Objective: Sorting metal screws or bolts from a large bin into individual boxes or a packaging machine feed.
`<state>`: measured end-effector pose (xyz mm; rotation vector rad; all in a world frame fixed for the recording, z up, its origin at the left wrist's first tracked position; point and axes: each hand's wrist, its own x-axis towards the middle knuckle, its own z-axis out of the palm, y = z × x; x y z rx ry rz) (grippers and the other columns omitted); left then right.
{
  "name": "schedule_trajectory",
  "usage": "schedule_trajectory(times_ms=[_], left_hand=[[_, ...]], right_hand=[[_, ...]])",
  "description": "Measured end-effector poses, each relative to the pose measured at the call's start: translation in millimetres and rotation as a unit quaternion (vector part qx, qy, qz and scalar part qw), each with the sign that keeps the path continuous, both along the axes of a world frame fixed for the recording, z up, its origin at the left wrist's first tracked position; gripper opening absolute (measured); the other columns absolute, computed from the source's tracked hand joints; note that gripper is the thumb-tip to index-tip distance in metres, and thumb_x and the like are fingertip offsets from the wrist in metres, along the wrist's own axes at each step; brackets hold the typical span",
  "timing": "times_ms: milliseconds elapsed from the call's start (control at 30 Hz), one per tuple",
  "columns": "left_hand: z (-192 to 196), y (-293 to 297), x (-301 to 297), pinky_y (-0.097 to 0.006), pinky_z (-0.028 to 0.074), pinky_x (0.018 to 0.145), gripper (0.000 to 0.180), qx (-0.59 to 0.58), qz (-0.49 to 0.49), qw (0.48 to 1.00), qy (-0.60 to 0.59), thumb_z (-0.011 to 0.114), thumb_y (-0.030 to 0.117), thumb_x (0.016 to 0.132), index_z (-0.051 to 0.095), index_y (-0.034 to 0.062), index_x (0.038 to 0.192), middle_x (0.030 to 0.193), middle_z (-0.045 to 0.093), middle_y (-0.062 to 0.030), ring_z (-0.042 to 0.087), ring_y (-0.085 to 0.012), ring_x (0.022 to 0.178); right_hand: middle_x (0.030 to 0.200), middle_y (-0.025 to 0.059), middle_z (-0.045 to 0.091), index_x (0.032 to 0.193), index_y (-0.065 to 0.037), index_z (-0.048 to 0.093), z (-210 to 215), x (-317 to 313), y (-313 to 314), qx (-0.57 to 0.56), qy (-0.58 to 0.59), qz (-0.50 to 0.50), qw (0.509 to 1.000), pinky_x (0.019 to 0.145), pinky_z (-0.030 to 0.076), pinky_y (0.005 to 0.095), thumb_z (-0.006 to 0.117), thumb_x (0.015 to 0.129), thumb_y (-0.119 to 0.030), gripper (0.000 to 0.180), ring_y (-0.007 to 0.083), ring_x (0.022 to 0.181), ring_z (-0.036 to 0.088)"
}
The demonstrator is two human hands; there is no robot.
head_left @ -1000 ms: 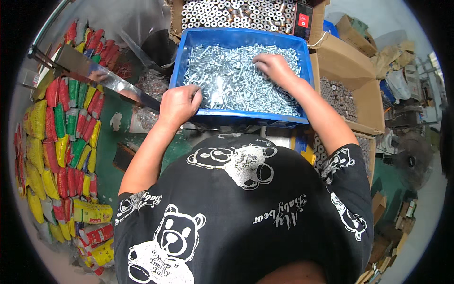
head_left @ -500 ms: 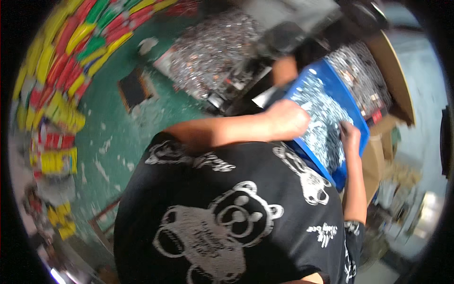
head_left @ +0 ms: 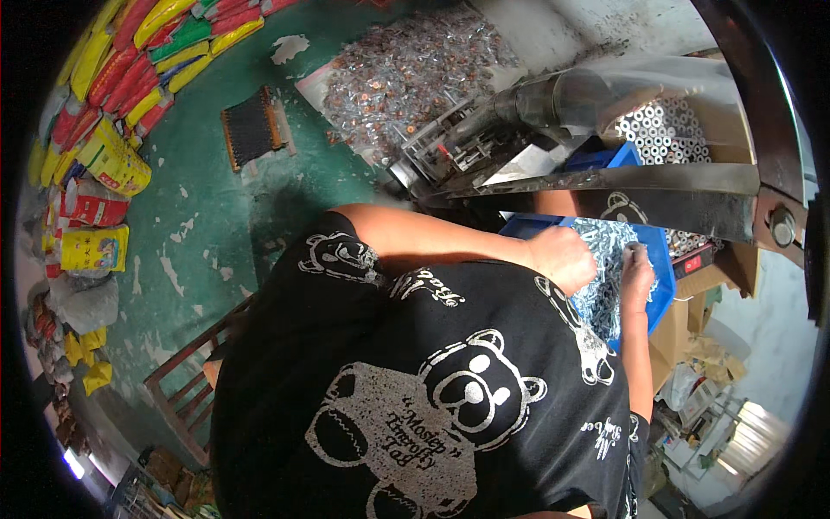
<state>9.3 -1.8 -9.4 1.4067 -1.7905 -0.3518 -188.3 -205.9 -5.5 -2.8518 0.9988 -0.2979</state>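
Note:
A blue plastic bin [head_left: 661,285] filled with small silvery metal pieces [head_left: 603,298], slim like screws, is in front of me to the right. My left hand [head_left: 564,259] is curled closed at the bin's left side, over the pieces. What it holds, if anything, is hidden. My right hand [head_left: 638,272] reaches up into the bin's right side, its fingers pinched together among the pieces. I cannot make out what lies between those fingertips.
A dark metal bar [head_left: 605,179] of a machine [head_left: 467,138] crosses above the bin's far part. Beyond stands a cardboard box [head_left: 743,268] with many washer-like rings [head_left: 666,130]. A heap of small metal parts [head_left: 406,78] covers the floor at the back; a wooden stool [head_left: 186,389] stands at left.
My view has shifted, so the bin sits lower in it and the machine's bar now covers its far part. Both hands remain at the bin, closed.

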Motion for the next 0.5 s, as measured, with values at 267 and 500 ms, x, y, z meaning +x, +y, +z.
schedule_trajectory(times_ms=[267,500], left_hand=[[6.8,8.2,3.5,-0.045,0.053,0.057,0.016,-0.01,-0.012,1.0,-0.019,0.059,0.018,0.078,0.061,0.0048,0.069,0.065,0.063,-0.0153,0.065,-0.0339,0.062],[27.4,4.0,-3.3,-0.048,0.05,0.06,0.016,0.062,0.008,0.996,-0.056,0.055,0.015,0.082,0.06,0.0056,0.071,0.066,0.062,-0.0162,0.063,-0.0366,0.064]], right_hand=[[0.061,-0.0018,0.049,0.1,-0.004,0.06,81.3,87.0,54.5,0.333,-0.244,-0.079,0.907,0.04,0.026,0.022,0.053,0.097,-0.021,0.019,0.0052,0.044,0.039],[0.086,0.0133,0.068,0.121,-0.001,0.055,81.7,179.4,15.3,0.34,-0.326,0.07,0.879,0.072,0.054,0.0321,0.05,0.098,-0.024,0.033,0.0188,0.078,0.068]])
